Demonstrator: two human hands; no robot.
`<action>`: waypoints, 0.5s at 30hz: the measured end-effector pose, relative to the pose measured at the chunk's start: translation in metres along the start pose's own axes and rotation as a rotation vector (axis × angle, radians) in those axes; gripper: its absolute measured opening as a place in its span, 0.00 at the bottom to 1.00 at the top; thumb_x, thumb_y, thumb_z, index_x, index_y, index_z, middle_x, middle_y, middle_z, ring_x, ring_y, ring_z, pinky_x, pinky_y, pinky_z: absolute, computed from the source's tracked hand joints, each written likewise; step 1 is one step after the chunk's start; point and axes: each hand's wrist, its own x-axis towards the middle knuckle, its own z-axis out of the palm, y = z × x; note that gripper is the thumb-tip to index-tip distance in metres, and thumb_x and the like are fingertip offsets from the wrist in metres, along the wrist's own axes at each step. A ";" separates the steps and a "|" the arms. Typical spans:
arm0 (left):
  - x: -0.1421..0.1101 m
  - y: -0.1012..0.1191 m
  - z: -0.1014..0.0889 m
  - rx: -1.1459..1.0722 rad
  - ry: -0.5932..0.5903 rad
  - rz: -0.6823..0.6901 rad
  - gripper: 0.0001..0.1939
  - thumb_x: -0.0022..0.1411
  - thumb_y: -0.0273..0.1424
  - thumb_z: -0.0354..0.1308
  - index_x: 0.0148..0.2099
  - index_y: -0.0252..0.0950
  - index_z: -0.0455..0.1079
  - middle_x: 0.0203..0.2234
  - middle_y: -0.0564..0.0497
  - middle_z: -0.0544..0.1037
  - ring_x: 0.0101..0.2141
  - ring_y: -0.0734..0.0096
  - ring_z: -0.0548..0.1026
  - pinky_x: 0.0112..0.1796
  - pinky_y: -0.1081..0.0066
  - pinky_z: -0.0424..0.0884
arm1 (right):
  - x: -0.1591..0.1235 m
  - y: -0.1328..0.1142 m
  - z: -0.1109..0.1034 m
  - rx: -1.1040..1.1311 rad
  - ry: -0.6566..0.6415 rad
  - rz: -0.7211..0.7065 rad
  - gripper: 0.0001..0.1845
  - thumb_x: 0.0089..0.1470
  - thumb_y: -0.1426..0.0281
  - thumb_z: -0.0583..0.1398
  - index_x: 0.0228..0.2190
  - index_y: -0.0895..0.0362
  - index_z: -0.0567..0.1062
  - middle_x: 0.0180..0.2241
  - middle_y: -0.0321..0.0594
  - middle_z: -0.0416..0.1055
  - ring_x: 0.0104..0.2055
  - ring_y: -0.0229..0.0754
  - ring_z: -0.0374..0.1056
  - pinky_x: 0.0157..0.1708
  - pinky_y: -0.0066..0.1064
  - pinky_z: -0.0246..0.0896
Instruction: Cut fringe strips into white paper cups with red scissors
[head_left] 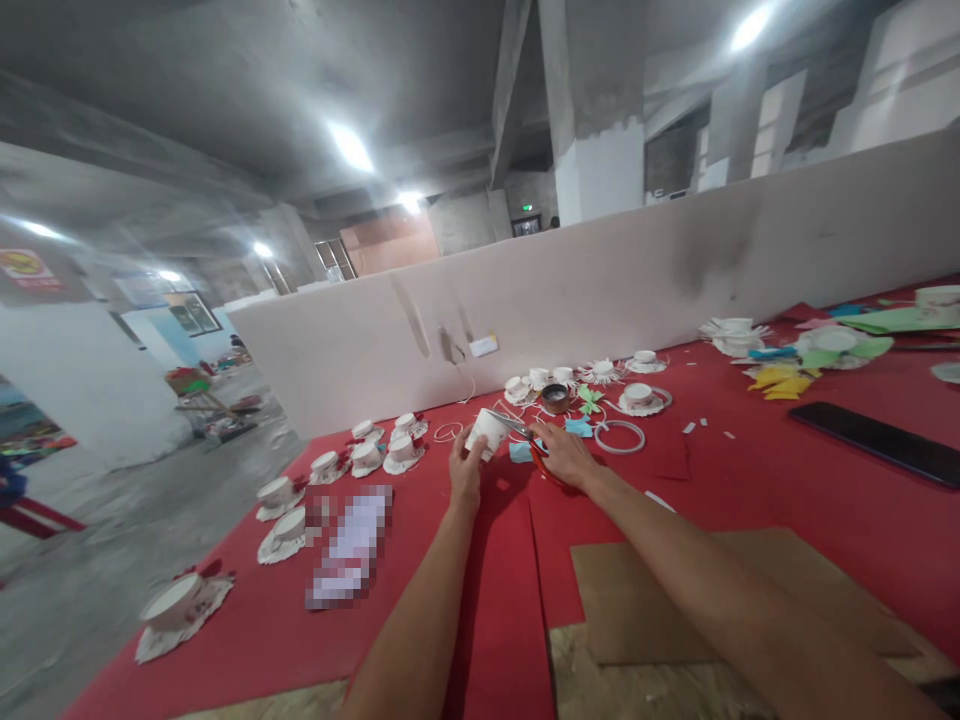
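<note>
My left hand (466, 470) is closed around a white paper cup (487, 432), held tilted above the red-covered table. In my right hand (564, 455) is a pair of scissors (538, 458) with orange-red handles. The metal blades point left and meet the cup's upper rim; whether they are cutting into it I cannot tell. Light blue paper pieces (579, 428) lie just beyond my right hand. Near them sit a dark roll of tape (555, 398), a green paper cutout (590, 400) and a pale ring (619, 437).
Several small white cup-shaped paper hats (366, 458) stand along the left side, others by the low white wall (600, 290). A brown cardboard sheet (720, 600) lies under my right forearm. A black phone (877, 440) and yellow paper pieces (781, 382) are at right.
</note>
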 end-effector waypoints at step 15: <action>0.001 0.000 -0.002 -0.047 -0.059 -0.053 0.24 0.50 0.40 0.61 0.49 0.37 0.65 0.37 0.45 0.74 0.31 0.63 0.76 0.28 0.65 0.73 | 0.000 0.000 0.002 -0.021 0.009 -0.037 0.17 0.57 0.65 0.56 0.48 0.56 0.67 0.46 0.42 0.67 0.44 0.43 0.67 0.42 0.41 0.65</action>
